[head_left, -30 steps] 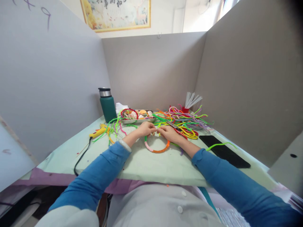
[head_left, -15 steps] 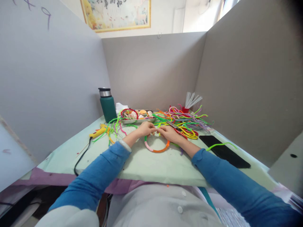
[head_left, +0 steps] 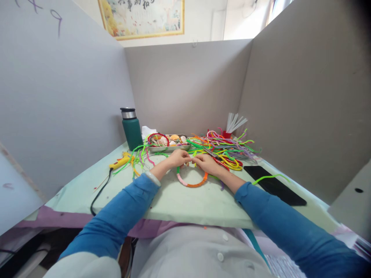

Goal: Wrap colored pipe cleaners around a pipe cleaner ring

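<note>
A ring wrapped in coloured pipe cleaners, pink, orange and green along its visible arc, stands between my hands at the middle of the table. My left hand pinches the ring's far side from the left, its fingers bent. From the right, my right hand pinches the same far part, and the fingertips of both hands nearly meet. A bit of yellow-green pipe cleaner sticks up by the right fingers. The part of the ring under the fingers is hidden.
Behind the hands lie a metal tray of shells and a heap of pipe cleaners with scissors. At left are a green bottle and a yellow glue gun with its cord. A black phone-like slab lies right.
</note>
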Motion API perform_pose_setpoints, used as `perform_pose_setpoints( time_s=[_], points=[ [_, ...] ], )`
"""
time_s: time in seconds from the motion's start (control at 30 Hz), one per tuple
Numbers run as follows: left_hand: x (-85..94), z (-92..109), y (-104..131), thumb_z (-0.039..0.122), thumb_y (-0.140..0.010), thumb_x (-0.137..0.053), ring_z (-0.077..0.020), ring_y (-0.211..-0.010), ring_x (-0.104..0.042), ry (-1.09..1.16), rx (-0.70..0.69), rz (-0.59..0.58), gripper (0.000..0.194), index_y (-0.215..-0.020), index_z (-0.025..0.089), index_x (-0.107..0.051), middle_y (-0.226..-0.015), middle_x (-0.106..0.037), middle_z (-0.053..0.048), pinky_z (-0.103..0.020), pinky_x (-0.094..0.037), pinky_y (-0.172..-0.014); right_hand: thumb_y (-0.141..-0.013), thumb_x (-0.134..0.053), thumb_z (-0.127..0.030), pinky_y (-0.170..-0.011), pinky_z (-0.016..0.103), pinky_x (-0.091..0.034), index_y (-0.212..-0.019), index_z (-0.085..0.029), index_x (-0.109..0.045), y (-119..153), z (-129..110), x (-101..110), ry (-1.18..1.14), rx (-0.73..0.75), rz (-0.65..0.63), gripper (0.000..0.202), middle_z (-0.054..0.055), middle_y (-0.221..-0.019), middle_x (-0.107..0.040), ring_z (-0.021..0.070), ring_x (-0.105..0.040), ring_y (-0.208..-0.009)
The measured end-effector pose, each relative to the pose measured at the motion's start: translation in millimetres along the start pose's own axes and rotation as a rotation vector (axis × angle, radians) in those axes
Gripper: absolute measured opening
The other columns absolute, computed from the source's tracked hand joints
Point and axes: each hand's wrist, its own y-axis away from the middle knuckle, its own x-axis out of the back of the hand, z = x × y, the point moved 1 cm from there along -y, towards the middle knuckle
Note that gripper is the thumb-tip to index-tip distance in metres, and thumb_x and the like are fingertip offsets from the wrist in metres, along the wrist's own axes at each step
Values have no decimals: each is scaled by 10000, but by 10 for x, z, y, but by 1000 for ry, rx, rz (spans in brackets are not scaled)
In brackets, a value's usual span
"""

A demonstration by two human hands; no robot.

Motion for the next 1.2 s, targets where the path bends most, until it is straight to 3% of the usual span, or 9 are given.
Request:
perform_pose_setpoints(
  time_s=[0.63,1.2],
  points=[
    [-6,41,37,363,-732,-522,-66,-380,-480,7,10,-15,264,-718,110,-596,-587,-596,-13,-168,-360,-375,-819,-428,-346,-509,209,-294,-675,-132,-613,4,-35,6,14,-16,-21,318,-9,-545,-510,95,-424,-524],
    [-3,19,38,370,-734,-513,-69,-396,-476,-22,5,-78,269,-707,112,-586,-588,-597,-10,-175,-366,-401,-834,-414,-341,-508,216,-248,-623,-130,-562,13,-59,3,138,39,-36,333,-2,-578,-519,91,-421,-553]
  ],
)
